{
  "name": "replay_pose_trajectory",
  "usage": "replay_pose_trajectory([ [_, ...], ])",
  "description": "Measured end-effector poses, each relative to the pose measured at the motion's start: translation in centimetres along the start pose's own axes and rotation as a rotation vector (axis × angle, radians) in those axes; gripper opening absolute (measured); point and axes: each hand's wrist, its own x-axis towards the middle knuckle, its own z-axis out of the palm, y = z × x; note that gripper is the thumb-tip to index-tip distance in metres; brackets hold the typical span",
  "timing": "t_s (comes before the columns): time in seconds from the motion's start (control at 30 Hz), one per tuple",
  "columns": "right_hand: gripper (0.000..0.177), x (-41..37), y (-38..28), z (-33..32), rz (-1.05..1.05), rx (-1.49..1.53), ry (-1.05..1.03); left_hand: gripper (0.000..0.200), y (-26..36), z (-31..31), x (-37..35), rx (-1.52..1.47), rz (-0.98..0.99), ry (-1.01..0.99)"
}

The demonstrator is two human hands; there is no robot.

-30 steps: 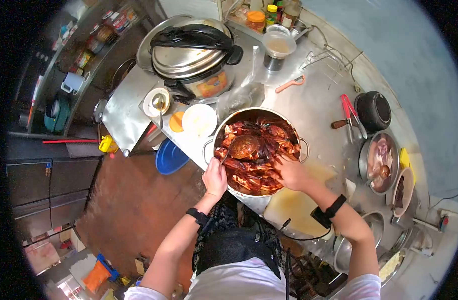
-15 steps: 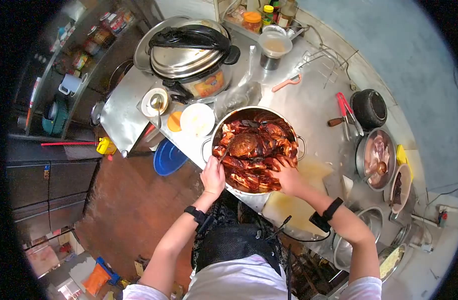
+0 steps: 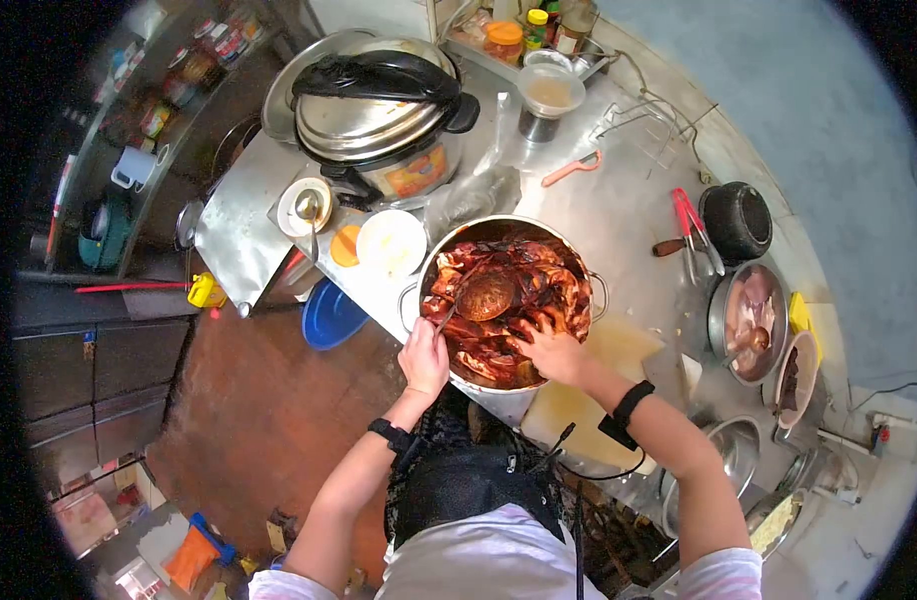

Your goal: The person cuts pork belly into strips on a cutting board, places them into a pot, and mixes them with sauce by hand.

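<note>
A round steel pot (image 3: 565,226) with two side handles holds chunks of meat (image 3: 539,262) coated in dark reddish-brown sauce. My left hand (image 3: 425,357) is closed round the thin handle of a ladle (image 3: 487,294) at the pot's near left rim. The ladle's round bowl rests among the meat and is coated in sauce. Over the near right side of the pot, my right hand (image 3: 551,348) reaches in from the rim, fingers spread and touching the meat. Some of its fingertips are hard to make out against the sauce.
Left of the pot stand a white bowl (image 3: 393,244) and a dish with a spoon (image 3: 307,207). Behind is a large pressure cooker (image 3: 379,115). To the right lie red-handled tongs (image 3: 691,225), a steel bowl of meat (image 3: 727,320) and a yellowish board (image 3: 604,425).
My right hand has moved left, further over the pot, with its fingers spread wider. The ladle's bowl shows more plainly; my left hand keeps its grip, shifted slightly left.
</note>
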Motion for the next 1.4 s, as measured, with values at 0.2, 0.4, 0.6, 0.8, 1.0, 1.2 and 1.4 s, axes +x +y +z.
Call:
replay_pose_trajectory([
  [0.2,0.058,-1.1,-0.9,0.4,0.139,0.495,0.484,0.011,0.4,0.1,-0.1,-0.016,-0.051,0.019],
  [0.4,0.055,-4.7,-2.4,-1.0,0.662,1.395,0.768,0.01,0.0,0.3,-0.1,0.01,-0.033,0.009],
  [0.6,0.054,-4.7,-1.2,-3.3,0.771,1.592,0.649,0.009,0.1,0.1,0.0,0.004,-0.03,0.002],
  [0.8,0.046,-1.6,1.9,-1.2,0.711,1.721,0.596,0.009,0.2,0.3,-0.1,0.008,-0.056,-0.017],
  [1.0,0.04,2.8,5.1,-0.6,0.532,2.269,0.622,0.009,0.2,0.4,-0.3,0.024,-0.066,-0.026],
  [1.2,0.037,4.1,5.3,-2.6,0.618,2.177,0.381,0.01,0.3,0.5,-0.2,0.024,-0.089,-0.03],
  [1.4,0.042,4.5,6.7,-0.5,0.421,2.265,0.268,0.011,0.4,0.6,-0.2,0.042,-0.1,-0.002],
])
